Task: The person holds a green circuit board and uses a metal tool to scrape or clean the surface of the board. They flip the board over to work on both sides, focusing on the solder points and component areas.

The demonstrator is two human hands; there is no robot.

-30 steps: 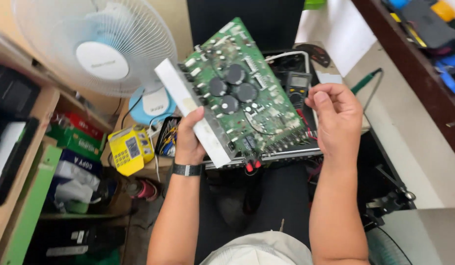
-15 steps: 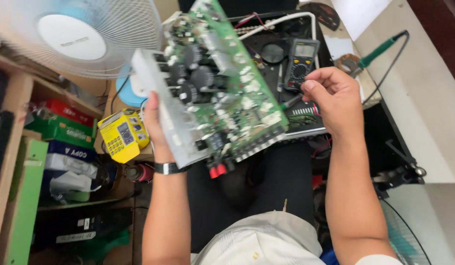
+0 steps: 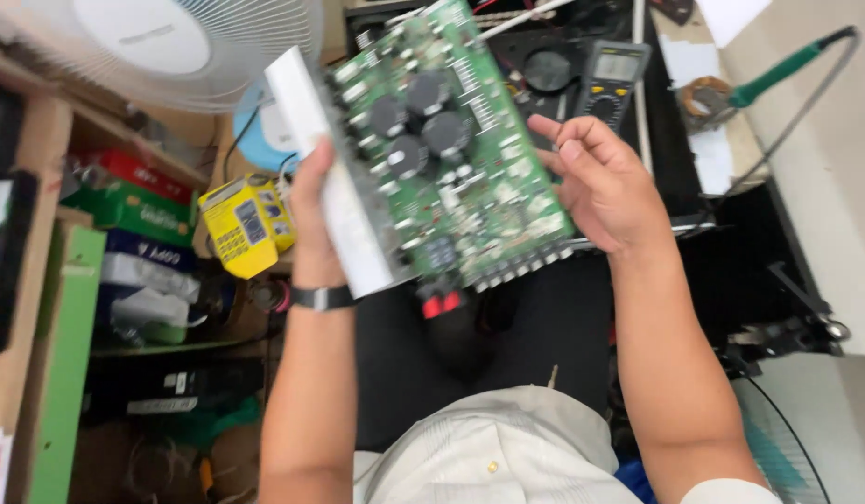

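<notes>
A white fan (image 3: 161, 47) fills the upper left, above shelves of boxes. In front of the person, over their lap, the green board (image 3: 451, 159) is held up tilted, its long axis running from upper left to lower right, with a white metal bar (image 3: 330, 177) along its left edge. The left hand (image 3: 313, 219) has its grip closed round that bar from behind. The right hand (image 3: 605, 182) sits at the board's right edge, fingers loosely curled, holding nothing. Four black round capacitors (image 3: 415, 121) stud the board; red terminals (image 3: 442, 303) hang below. A dark meter (image 3: 611, 79) lies beyond, a yellow one (image 3: 246, 224) left.
</notes>
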